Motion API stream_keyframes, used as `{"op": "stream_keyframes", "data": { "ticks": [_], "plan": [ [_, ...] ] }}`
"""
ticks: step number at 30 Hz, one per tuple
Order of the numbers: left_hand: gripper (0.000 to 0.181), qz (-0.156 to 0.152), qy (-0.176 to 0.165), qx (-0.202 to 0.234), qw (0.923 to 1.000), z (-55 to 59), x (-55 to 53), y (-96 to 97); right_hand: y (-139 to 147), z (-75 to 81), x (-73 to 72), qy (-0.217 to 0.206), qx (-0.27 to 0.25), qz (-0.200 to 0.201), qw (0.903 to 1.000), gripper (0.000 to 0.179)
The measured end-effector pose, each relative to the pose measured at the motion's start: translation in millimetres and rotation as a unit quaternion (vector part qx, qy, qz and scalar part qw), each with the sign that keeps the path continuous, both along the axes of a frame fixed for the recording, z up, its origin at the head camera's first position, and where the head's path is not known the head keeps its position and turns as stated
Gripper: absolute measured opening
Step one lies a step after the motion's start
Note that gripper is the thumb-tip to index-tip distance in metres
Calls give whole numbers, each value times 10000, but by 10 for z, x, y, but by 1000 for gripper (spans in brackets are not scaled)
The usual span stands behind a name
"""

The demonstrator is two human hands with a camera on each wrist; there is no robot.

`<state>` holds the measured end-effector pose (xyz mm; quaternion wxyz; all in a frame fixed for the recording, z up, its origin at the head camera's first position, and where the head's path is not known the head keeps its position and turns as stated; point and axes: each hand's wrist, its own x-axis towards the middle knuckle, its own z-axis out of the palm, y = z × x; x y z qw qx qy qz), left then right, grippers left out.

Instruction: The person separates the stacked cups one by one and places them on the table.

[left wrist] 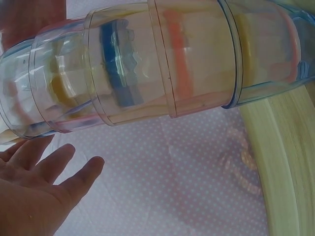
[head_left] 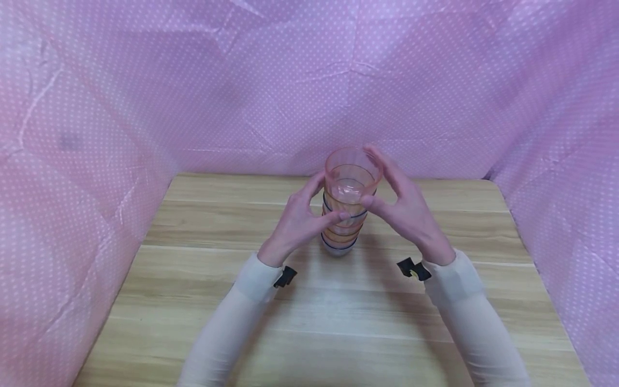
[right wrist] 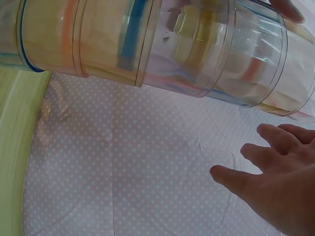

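Observation:
A tall stack of clear plastic cups [head_left: 344, 212], nested with pink, yellow and blue tints, stands upright on the wooden table. My left hand [head_left: 298, 220] holds the stack's left side, its thumb across the front. In the left wrist view several fingers of the left hand [left wrist: 44, 182] spread below the cups. On the right, my right hand [head_left: 406, 207] cups the pink top cup [head_left: 353, 158] loosely, thumb at its front side. The right wrist view shows the right hand's fingers [right wrist: 236, 181] extended, with a gap between them and the stack [right wrist: 182, 49].
The wooden table [head_left: 193, 301] reaches back to a pink polka-dot cloth [head_left: 271, 86] that hangs behind it and along both sides. Black clips [head_left: 286, 276] sit by the cuffs of the white sleeves [head_left: 227, 328].

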<state>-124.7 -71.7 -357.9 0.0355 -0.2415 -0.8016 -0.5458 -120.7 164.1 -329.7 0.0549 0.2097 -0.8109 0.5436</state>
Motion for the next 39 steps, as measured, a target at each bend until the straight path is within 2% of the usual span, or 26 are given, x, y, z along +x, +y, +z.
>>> {"op": "stream_keyframes", "data": {
  "ticks": [10,23,39],
  "plan": [
    [78,-99,8,108,9999,-10,7,3,-28,15,-19,-7,-140,253,9996,80],
    [77,-206,30,213,9996,-23,2,0,-54,30,-24,-185,-316,374,9986,81],
    [77,-195,110,104,9997,-22,-9,-8,-83,26,-71,-117,-991,780,9919,83]
  ]
}}
